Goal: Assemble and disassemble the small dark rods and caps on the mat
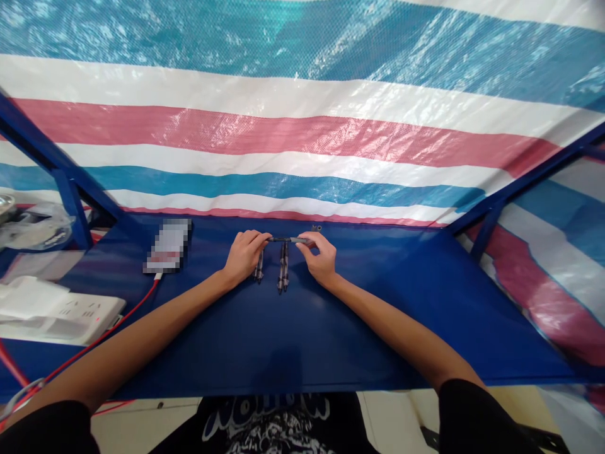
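A dark pen (282,239) with a greyish right end lies level between my two hands, above the blue tabletop. My left hand (246,253) pinches its left end, and my right hand (320,257) pinches the grey end between thumb and fingers. Just below it, two dark pens (283,270) lie side by side, pointing towards me. Another slim dark pen or pair (259,268) rests beside my left fingers, its upper part hidden by them. Beyond my right hand, two small round-ended pieces (316,227) sit near the table's back edge.
A phone (169,244) lies to the left with a red charging cable (142,301) running from it. A white power strip (89,312) sits at the far left. Blue metal bars (491,214) flank both sides, and a striped plastic sheet (302,135) hangs behind the table (387,366).
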Motion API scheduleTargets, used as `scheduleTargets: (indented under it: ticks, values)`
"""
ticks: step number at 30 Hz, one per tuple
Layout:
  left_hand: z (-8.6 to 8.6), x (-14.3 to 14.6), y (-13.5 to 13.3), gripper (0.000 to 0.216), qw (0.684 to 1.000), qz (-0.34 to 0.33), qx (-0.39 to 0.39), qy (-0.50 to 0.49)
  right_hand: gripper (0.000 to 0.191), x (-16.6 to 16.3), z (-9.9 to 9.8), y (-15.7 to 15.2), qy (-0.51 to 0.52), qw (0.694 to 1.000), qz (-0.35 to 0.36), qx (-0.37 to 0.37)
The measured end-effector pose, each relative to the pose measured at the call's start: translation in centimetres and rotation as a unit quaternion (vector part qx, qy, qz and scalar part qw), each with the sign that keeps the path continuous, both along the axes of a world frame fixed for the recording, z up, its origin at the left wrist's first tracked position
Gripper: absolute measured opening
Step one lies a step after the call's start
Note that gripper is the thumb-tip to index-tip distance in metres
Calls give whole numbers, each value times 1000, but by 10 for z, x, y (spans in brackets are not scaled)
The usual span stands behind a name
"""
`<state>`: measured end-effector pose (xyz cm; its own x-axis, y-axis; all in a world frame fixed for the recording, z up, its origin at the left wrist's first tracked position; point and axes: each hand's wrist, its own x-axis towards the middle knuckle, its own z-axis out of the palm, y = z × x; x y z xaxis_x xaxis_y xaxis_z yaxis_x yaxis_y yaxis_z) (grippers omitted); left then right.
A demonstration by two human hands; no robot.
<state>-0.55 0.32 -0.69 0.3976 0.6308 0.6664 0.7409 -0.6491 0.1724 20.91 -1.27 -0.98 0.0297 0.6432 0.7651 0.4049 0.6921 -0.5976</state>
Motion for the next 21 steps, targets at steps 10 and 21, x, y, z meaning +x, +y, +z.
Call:
scheduleTargets:
  ticks: [10, 21]
  values:
    - [-2, -2, 1, 27, 999, -42, -6, -28, 12, -1, -3, 1, -34, 999, 12, 36]
    - [-9, -6, 4, 29, 998, -57, -3, -39, 13, 1, -6, 2, -58, 997, 26, 48]
